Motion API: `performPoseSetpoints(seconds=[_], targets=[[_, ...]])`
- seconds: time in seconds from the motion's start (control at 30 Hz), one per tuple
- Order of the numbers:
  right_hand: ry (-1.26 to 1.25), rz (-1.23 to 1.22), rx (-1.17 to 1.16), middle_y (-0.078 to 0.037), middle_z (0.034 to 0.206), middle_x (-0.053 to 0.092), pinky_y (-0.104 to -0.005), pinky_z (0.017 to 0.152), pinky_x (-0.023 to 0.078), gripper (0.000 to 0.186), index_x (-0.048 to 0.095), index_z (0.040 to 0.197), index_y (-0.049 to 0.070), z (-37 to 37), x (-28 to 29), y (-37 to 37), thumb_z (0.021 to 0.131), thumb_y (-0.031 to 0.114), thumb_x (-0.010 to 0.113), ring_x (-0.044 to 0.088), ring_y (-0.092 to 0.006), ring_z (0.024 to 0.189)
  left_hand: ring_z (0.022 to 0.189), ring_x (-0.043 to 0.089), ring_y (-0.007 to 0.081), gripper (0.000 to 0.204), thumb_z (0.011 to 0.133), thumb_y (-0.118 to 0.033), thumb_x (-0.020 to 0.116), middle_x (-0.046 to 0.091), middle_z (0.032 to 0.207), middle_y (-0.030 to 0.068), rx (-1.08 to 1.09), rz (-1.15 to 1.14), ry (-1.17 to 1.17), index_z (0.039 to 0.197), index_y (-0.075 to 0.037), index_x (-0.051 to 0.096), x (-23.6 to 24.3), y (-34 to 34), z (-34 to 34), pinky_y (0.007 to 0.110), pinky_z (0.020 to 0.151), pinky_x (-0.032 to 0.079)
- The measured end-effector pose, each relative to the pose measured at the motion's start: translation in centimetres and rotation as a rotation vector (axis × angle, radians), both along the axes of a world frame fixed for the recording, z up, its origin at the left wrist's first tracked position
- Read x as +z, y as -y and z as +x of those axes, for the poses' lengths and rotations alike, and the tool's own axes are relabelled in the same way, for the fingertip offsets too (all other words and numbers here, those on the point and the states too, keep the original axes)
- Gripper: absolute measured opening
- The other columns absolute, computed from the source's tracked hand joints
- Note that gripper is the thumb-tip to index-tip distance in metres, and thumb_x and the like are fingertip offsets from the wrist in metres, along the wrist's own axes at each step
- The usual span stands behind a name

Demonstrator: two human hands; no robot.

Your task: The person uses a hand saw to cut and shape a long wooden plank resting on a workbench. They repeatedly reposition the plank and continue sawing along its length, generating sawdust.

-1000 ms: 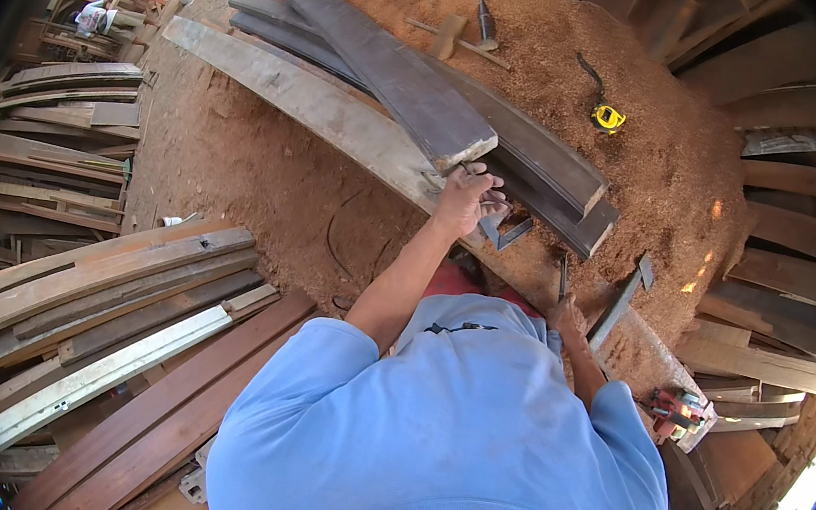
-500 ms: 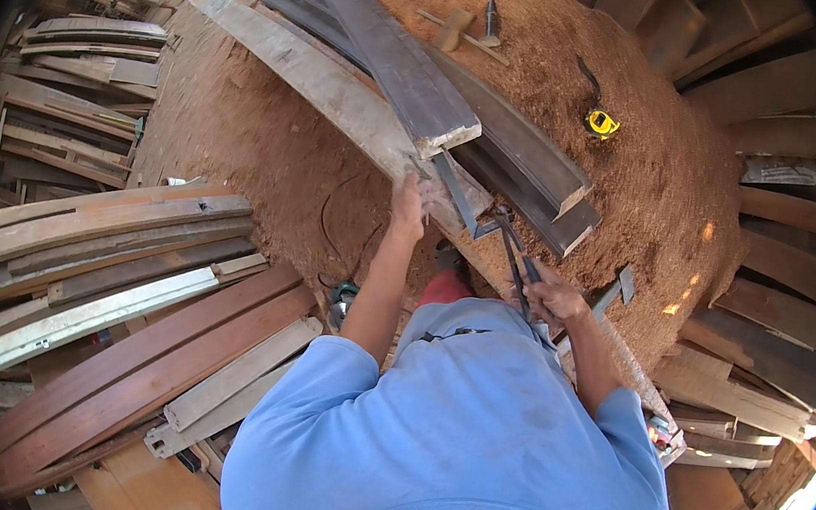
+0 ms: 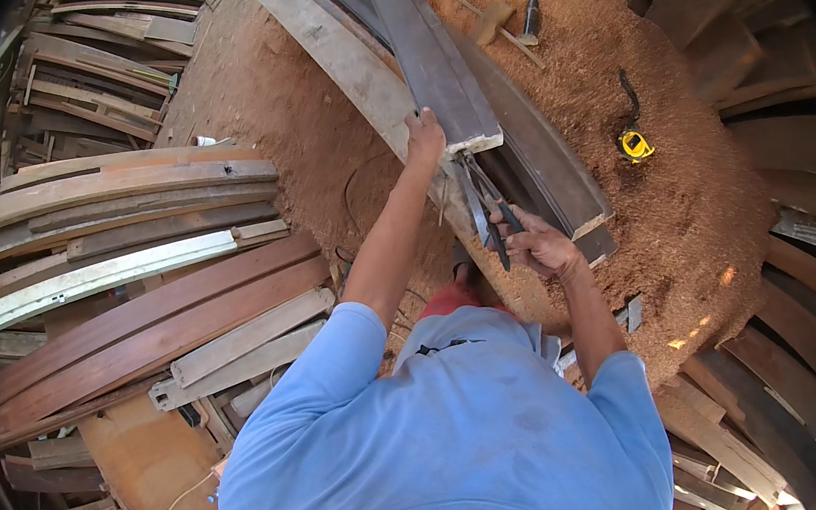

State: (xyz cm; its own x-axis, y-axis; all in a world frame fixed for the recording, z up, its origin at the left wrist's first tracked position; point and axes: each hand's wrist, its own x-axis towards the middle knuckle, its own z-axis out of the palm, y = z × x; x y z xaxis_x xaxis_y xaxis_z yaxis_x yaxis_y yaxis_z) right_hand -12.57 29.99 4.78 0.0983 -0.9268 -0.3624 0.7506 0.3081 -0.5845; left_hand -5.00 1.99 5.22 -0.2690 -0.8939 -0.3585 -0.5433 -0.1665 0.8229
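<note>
- We are in a workshop yard, where long planks (image 3: 100,265) lie in stacks on the left side and reddish sawdust (image 3: 693,227) covers the ground.
- Near the middle, the dark board (image 3: 426,51) lies over other dark boards; its near end is pale and rough.
- The left hand (image 3: 427,139) touches the left edge of this board, near that end; we cannot tell if its fingers are closed below.
- The dark pincers (image 3: 509,216) reach up to the board's pale end; we cannot see whether they bite anything.
- The right hand (image 3: 542,247) is closed around the pincers' handles.
- We judge that work at this end is under way, not finished; how much remains, we cannot tell.
- Further right, the yellow tape measure (image 3: 634,146) lies apart on the sawdust; any marking on it is too small for us to read.
</note>
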Motion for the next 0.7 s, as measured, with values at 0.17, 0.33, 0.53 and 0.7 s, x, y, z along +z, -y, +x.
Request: performPoseSetpoints(seconds=[0.17, 0.33, 0.53, 0.7], targets=[[0.040, 0.002, 0.056, -0.011, 0.118, 0.062, -0.0308, 0.086, 0.056, 0.052, 0.051, 0.140, 0.004, -1.6, -0.2, 0.9, 0.088, 0.000, 0.057, 0.065, -0.0181, 0.104, 0.126, 0.055, 0.0526, 0.063, 0.108, -0.043, 0.035, 0.054, 0.133, 0.0414, -0.050, -0.033, 0.147, 0.148, 0.006, 0.027, 0.0, 0.3, -0.4, 0.051, 0.108, 0.041], [0.006, 0.018, 0.026, -0.012, 0.122, 0.065, -0.0289, 0.080, 0.053, 0.052, 0.049, 0.142, 0.007, -1.2, -1.0, 1.2, 0.091, 0.002, 0.056, 0.065, -0.0152, 0.097, 0.127, 0.056, 0.0481, 0.060, 0.110, -0.039, 0.034, 0.054, 0.136, 0.0388, -0.078, -0.045, 0.075, 0.148, 0.006, 0.027, 0.0, 0.4, -0.4, 0.048, 0.109, 0.041], [-0.021, 0.065, 0.012, -0.014, 0.122, 0.065, -0.0337, 0.082, 0.055, 0.051, 0.041, 0.145, 0.010, 1.3, -1.4, 1.8, 0.097, 0.014, 0.058, 0.064, -0.0170, 0.094, 0.130, 0.055, 0.0406, 0.058, 0.111, -0.036, 0.033, 0.050, 0.143, 0.0327, -0.091, -0.011, 0.000, 0.150, 0.007, 0.027, -0.4, 0.7, -0.2, 0.044, 0.110, 0.042], [-0.017, 0.064, -0.006, -0.015, 0.120, 0.064, -0.0350, 0.082, 0.056, 0.053, 0.038, 0.150, 0.011, 1.9, -0.4, 1.9, 0.101, 0.014, 0.055, 0.065, -0.0183, 0.092, 0.132, 0.052, 0.0343, 0.055, 0.111, -0.032, 0.033, 0.048, 0.147, 0.0258, -0.139, 0.068, -0.121, 0.152, 0.005, 0.028, -0.2, 1.0, 0.1, 0.042, 0.113, 0.039]])
